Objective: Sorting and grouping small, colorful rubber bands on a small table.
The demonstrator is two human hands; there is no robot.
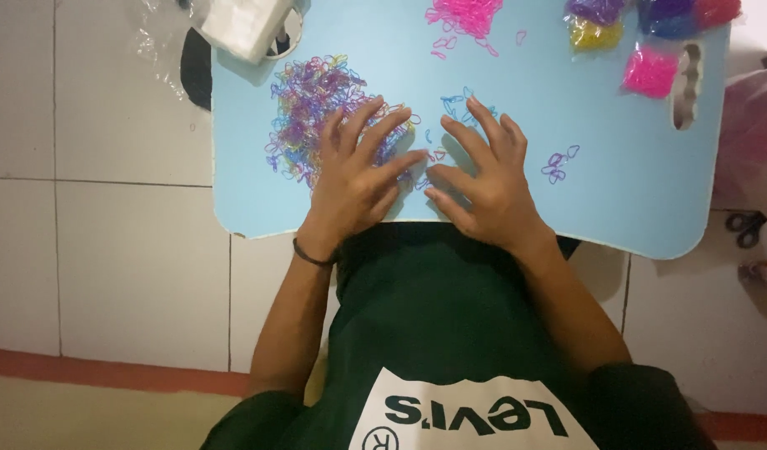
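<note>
The big heap of small rubber loops (purple, blue, yellow and pink mixed) lies on the left part of the light blue lap table. The left hand rests flat on the right edge of this heap, its fingers spread wide and holding nothing. Just beside it, the right hand lies also flat on the table with fingers spread, and its fingertips touch a few loose blue loops. Some pink loops seem to lie between the two hands, but they are too small to be sure. A small group of purple loops is near the right hand. At the far edge lie a pink pile and small bags of sorted loops. A white box stands at the far left corner. Scissors lie on the tiled floor.
</note>
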